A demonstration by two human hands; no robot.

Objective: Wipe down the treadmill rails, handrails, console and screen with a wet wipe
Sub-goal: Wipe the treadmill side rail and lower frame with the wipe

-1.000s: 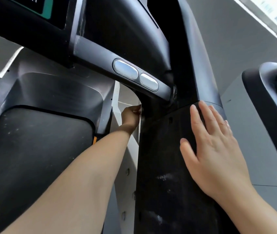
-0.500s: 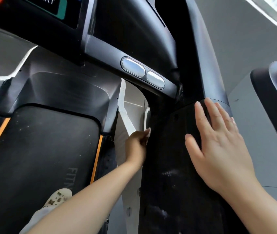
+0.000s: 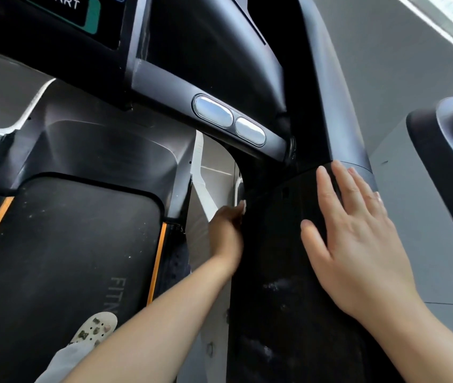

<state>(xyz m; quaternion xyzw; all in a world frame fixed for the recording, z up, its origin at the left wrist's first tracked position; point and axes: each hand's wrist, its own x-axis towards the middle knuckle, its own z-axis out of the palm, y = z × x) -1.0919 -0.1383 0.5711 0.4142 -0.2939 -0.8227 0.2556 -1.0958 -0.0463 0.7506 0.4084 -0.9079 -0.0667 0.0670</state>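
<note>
Pressing flat, the right hand (image 3: pixel 358 244) spreads open fingers on the black upright (image 3: pixel 283 299); the left hand (image 3: pixel 226 233) reaches along its inner edge, a white scrap of wipe (image 3: pixel 243 206) peeking at the fingertips; grip unclear; belt (image 3: pixel 62 258) lies left

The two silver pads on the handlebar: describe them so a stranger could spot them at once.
Start at the dark console with its green-edged START button, top left. Just below it a dark grey handlebar slants down to the right toward the black upright where the right hand lies flat. The silver pads sit side by side on that bar, the only shiny oval metal patches among matte black plastic.
</note>
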